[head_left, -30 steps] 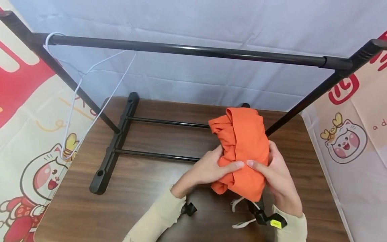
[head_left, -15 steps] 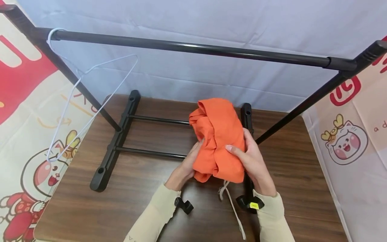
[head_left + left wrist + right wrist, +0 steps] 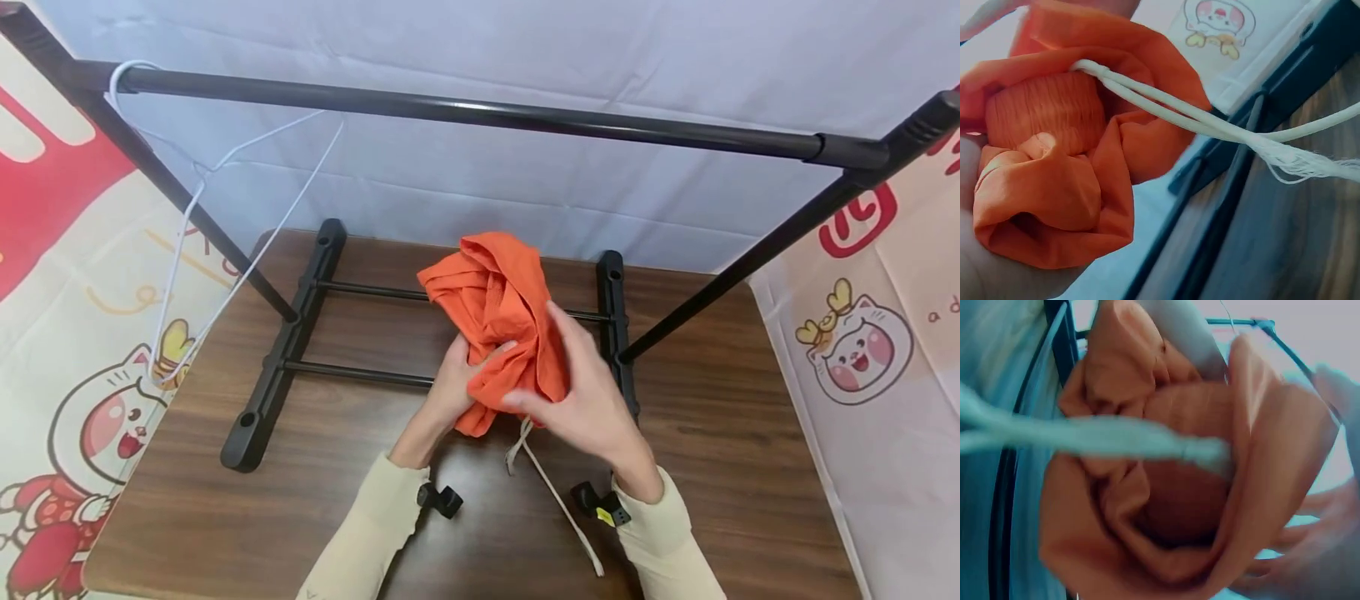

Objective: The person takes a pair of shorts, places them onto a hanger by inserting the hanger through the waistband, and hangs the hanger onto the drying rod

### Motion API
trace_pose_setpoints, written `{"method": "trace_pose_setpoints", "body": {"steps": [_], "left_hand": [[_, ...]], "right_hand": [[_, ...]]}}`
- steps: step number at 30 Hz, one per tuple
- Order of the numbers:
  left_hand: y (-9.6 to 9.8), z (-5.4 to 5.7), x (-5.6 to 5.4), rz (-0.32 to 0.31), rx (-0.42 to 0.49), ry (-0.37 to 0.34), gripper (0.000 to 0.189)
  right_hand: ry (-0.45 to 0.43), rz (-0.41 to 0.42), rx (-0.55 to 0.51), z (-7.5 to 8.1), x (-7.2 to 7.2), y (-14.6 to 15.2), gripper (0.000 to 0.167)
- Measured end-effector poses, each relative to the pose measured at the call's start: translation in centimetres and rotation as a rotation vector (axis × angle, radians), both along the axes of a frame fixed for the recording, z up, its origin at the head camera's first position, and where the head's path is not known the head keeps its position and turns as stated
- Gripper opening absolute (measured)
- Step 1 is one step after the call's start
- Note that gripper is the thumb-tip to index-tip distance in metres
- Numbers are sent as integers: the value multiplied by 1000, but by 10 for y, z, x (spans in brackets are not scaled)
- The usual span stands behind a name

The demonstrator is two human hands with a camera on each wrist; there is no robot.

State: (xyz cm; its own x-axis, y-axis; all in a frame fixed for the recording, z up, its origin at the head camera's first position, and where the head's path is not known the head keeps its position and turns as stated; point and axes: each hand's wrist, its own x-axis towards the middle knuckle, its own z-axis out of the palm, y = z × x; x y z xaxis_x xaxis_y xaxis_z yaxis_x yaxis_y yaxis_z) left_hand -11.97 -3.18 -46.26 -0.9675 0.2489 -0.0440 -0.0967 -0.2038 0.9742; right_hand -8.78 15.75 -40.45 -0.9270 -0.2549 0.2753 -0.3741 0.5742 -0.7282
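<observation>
Under all our fingers spreads the table (image 3: pixel 712 433), and on it stands the rack (image 3: pixel 480 117), its top bar beyond our fingertips and its 2 thin lower bars passing beneath them. Well to the left of our fingers, the hanger (image 3: pixel 202 173) hangs from the top bar; an arm swung that way could knock it along. The cloth (image 3: pixel 506 292), orange and bunched, is up between our 2 hands, its far end reaching past the fingertips. Our left hand (image 3: pixel 450 392) grips it from the left, thumb laid over the folds; our right hand (image 3: pixel 592 400) is spread at the other edge, thumb and fingers wide apart, though blur leaves us unable to tell how firmly they touch. So we judge that the left grasp carries most of the hold: should it loosen before the right closes, the loose folds could slide out and drop onto the lower bars. The gathered band (image 3: pixel 1047 112), tucked among folds between our fingers, might twist further if we pull at the outer layers first. Smallest, the cord (image 3: pixel 1116 436) dangles on the near side of our fingers; trailing freely, it could snag on the rack or tangle round a wrist.
</observation>
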Motion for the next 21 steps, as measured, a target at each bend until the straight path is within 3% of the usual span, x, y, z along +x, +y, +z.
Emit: {"method": "trace_pose_setpoints", "body": {"steps": [2, 4, 7, 10, 14, 16, 21], "left_hand": [[-2, 6, 1, 7, -68, 24, 53], [-4, 10, 1, 10, -130, 36, 51], [-8, 13, 2, 0, -170, 48, 47], [-14, 13, 2, -7, -162, 43, 44], [-24, 10, 4, -16, -108, -2, 48], [-30, 9, 5, -22, -74, -27, 49], [-42, 5, 8, -53, 54, -59, 48]], "right_hand": [[-8, 36, 40, -1, 3, -7, 128], [4, 25, 46, -4, 3, -15, 130], [80, -33, -35, -8, 1, -20, 109], [147, -96, -141, -9, -2, -19, 72], [116, -202, -300, -7, -6, -12, 28], [68, -259, -390, -4, -8, -6, 19], [-48, -348, -627, 4, -11, 8, 19]]}}
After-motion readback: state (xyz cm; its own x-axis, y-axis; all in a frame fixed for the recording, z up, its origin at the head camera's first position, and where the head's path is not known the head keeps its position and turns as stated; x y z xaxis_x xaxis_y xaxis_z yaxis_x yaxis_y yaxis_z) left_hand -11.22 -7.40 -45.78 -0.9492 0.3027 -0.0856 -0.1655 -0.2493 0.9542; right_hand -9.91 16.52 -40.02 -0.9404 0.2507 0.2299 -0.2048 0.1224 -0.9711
